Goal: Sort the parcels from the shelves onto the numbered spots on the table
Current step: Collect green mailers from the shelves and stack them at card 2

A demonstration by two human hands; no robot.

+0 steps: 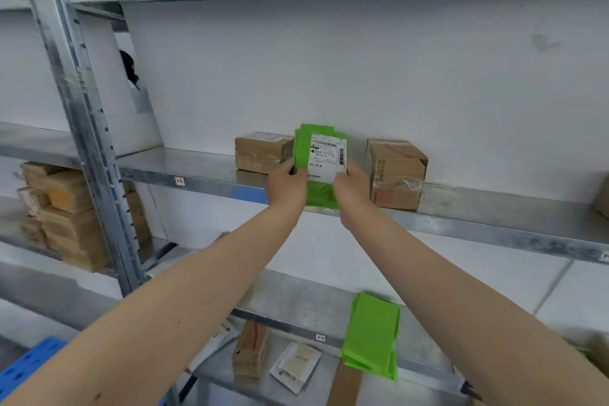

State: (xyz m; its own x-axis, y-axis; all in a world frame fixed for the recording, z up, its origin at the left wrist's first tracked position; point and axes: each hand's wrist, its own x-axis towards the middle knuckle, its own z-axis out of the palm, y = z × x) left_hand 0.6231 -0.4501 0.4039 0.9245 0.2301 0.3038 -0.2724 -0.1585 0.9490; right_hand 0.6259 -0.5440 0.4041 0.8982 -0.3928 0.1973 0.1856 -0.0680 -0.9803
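A green plastic parcel [318,191] with a white shipping label is held upright in front of the middle shelf [197,163]. My left hand [286,186] grips its left edge and my right hand [352,186] grips its right edge, thumbs on the label side. Behind the parcel, a taped brown box [260,152] sits on the shelf to the left and a second brown box [397,173] to the right. The table with numbered spots is out of view.
A green parcel [372,333] lies on the lower shelf, overhanging its front edge. Below it lie a brown packet [250,348], a white pouch [295,366] and a cardboard piece [344,384]. Stacked boxes [62,214] fill the left bay behind a steel upright [89,142]. A blue crate [33,362] sits bottom left.
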